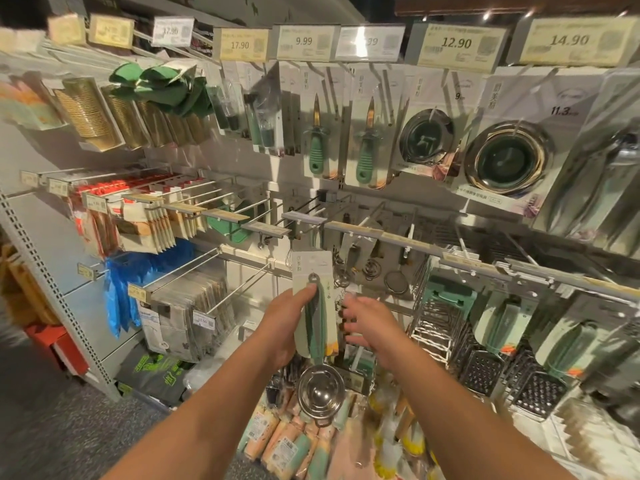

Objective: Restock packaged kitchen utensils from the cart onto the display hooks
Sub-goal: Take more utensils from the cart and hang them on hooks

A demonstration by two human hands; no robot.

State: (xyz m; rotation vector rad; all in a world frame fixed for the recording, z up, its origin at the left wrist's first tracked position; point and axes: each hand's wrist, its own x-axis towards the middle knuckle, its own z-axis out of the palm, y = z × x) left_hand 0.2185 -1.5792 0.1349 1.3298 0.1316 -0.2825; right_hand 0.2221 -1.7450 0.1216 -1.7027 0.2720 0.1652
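A person's left hand (289,323) grips a carded green-handled steel strainer (317,327) at the centre of a shop's pegboard display wall, thumb pressed on the pale backing card and fingers curled behind it. The card stands upright, its hang hole just below a bare metal display hook (301,211) at 12 o'clock; the shiny round bowl hangs at 6 o'clock under the card. The right hand (367,323), blurred, hovers just beside the card at 3 o'clock with fingers spread and loose, holding nothing. At 12 o'clock, higher up, hang two carded green-handled oyster knives (341,143); at 2 o'clock, carded round steel sink strainers (507,159) under yellow price labels (457,43). Steel box graters (512,379) sit at 4 o'clock, blue plastic packets (119,296) at 9 o'clock.
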